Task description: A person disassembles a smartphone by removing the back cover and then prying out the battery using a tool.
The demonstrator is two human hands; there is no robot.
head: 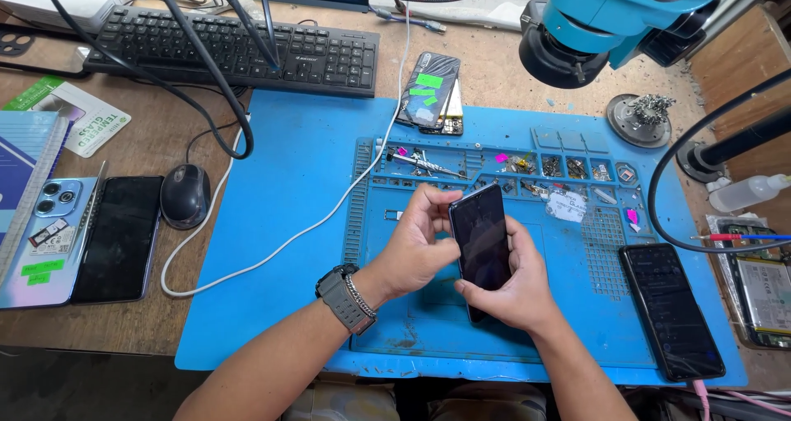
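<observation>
A black smartphone (pixel 482 240) with a dark screen is held upright over the blue repair mat (pixel 272 223). My left hand (pixel 416 244) grips its left edge, fingers curled over the top corner; a grey watch (pixel 344 296) and a bracelet are on that wrist. From below and on the right, my right hand (pixel 515 285) cups the phone, thumb on its lower front. Both hands hold it above the mat's centre.
Another dark phone (pixel 671 310) lies on the mat's right. Two phones (pixel 82 240) and a mouse (pixel 184 194) lie left. A keyboard (pixel 239 50), a phone with green stickers (pixel 428 91), a white cable (pixel 272 260), the teal microscope (pixel 593 25), parts trays (pixel 568 167) and an opened phone (pixel 762 285) surround it.
</observation>
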